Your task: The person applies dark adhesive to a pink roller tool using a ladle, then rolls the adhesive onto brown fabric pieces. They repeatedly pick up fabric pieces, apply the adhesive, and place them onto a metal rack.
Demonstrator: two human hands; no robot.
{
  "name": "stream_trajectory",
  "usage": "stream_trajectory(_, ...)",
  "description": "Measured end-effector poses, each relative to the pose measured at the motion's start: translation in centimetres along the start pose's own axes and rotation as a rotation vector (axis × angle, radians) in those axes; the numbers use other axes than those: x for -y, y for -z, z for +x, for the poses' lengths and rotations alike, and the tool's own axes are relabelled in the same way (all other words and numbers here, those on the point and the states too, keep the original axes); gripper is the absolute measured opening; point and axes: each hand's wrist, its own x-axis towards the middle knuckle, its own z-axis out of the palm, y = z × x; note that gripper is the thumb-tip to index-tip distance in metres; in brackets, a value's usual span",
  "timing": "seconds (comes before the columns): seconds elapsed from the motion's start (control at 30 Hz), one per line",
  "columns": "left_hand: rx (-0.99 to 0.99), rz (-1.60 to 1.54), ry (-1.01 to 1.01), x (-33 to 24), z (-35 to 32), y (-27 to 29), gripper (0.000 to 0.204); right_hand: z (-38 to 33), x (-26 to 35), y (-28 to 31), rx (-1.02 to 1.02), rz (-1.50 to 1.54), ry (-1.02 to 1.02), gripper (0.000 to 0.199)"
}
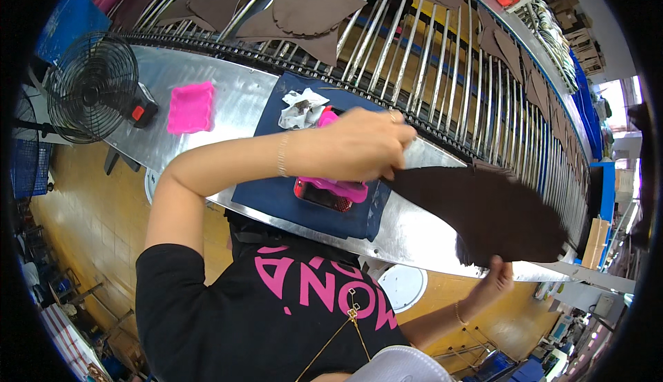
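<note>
A large, flat dark brown leather-like piece (483, 206) is held out over the right part of the metal table, close to the conveyor. My left hand (366, 144) reaches across and pinches its left corner. At its lower edge, my right hand (494, 282) grips the piece between thumb and fingers. Below my left forearm lies a dark blue cloth (266, 206) with a crumpled white wipe (304, 110) on it. A pink scalloped tray (353, 190) there is partly hidden by my arm, beside a red and black object (323, 197) of unclear kind.
A conveyor of metal rods (442, 71) runs along the table's far side, carrying several brown cut pieces (311, 9). On the metal table (238, 81), toward the left, sit another pink scalloped tray (191, 108) and a black wire fan (93, 88). A white round stool (402, 287) stands below.
</note>
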Motion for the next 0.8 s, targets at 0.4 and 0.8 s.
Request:
stream_trajectory(0.4,-0.37,-0.889,0.465,6.4,8.9,3.2,0.025,9.7,0.4,2.0,-0.181,-0.196,0.0,0.036)
stream_trajectory(0.8,-1.08,-0.99,0.965,31.1,-5.3,-0.8,0.018,6.0,-22.4,8.1,-0.046,-0.939,-0.49,0.065)
